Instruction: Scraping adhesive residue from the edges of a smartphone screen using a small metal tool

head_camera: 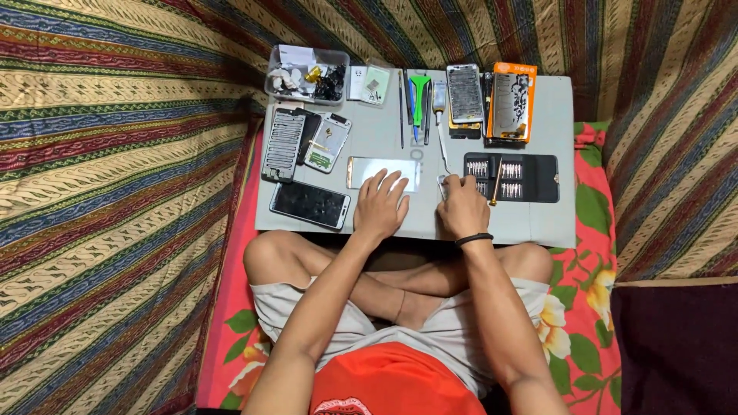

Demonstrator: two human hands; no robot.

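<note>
1. While the person sits cross-legged on a flowered cloth, a grey counter [538, 223] lies across the knees.
2. The left hand [382, 206] rests flat, fingers [396, 184] spread wide, their tips on a shiny phone panel [369, 170] at the counter's middle; it grips nothing.
3. The right hand [463, 207], a dark band at the wrist, lies just right of the left one. Its fingers are curled narrow around a small silvery part [442, 183] near the panel's right end; what the part is cannot be told.
4. A black bit case [530, 177] lies open just right of the right hand, with a thin driver [496, 183] across it.
5. A dark phone [310, 204] lies at the near left, just beside the left hand.
6. Farther left are a grey phone frame [283, 144] and a phone back [327, 143] showing its insides.
7. Along the far edge stand a clear parts box [307, 74], a row of pry tools [419, 96], another phone frame [466, 94] and an orange package [513, 101].
8. Striped patterned fabric [115, 154] surrounds everything.
</note>
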